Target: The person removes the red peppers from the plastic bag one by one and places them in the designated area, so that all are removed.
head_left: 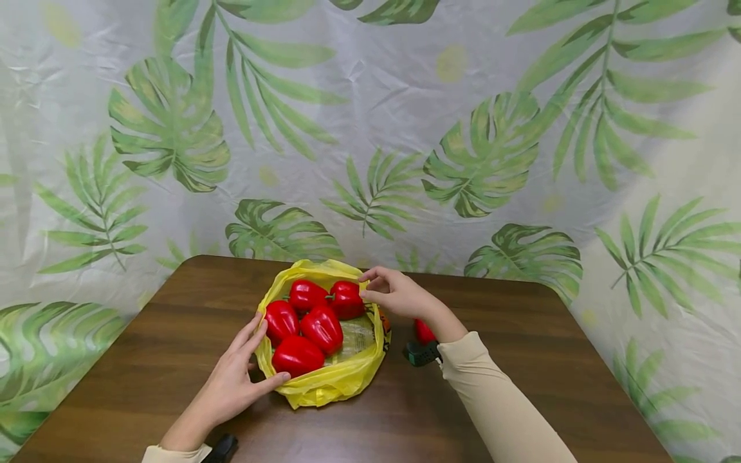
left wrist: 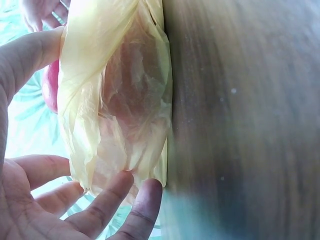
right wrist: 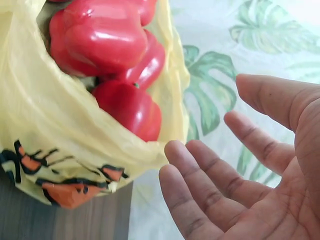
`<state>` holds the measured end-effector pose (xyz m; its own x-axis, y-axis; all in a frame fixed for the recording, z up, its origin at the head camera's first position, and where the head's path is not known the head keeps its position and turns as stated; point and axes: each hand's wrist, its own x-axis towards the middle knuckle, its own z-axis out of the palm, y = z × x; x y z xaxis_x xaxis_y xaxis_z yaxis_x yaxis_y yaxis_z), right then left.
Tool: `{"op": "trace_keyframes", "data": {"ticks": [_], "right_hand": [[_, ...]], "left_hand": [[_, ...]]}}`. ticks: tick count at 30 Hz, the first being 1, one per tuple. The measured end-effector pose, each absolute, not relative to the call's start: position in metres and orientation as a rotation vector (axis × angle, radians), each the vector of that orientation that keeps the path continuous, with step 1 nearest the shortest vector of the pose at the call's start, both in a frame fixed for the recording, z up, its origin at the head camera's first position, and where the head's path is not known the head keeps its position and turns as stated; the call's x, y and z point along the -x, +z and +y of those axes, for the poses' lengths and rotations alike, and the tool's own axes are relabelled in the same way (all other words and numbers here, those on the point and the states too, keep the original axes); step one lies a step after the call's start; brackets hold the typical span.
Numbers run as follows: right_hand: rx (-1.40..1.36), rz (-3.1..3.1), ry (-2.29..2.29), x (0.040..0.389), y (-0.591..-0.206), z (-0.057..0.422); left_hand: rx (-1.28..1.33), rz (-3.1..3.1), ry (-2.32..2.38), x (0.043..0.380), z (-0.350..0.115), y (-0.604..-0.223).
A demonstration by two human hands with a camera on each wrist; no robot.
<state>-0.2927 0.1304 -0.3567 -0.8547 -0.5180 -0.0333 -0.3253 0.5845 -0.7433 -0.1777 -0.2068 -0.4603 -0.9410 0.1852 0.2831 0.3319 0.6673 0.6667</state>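
A yellow plastic bag (head_left: 341,387) stands on the table with its mouth wide and rolled outward. Several red bell peppers (head_left: 321,328) lie inside, mostly toward its left half. My left hand (head_left: 228,382) rests against the bag's left side, thumb at the near rim and fingers spread along the wall, as the left wrist view shows. Over the bag's far right rim hovers my right hand (head_left: 399,294), its fingers loosely bent. In the right wrist view, nothing is between the fingers of that hand (right wrist: 240,185). Another red bell pepper (head_left: 424,330) sits right of the bag, partly hidden by my right wrist.
The dark wooden table (head_left: 521,360) extends on both sides of the bag. Behind its far edge hangs a pale cloth (head_left: 382,122) printed with green leaves. A black wrist device (head_left: 421,354) is at my right wrist, close to the loose pepper.
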Motion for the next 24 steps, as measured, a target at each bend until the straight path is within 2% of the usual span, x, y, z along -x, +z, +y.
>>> {"op": "trace_keyframes", "data": {"ticks": [24], "right_hand": [[0.739, 2.433, -0.905, 0.298, -0.362, 0.080]], "left_hand": [[0.429, -2.691, -1.109, 0.180, -0.207, -0.461]]}}
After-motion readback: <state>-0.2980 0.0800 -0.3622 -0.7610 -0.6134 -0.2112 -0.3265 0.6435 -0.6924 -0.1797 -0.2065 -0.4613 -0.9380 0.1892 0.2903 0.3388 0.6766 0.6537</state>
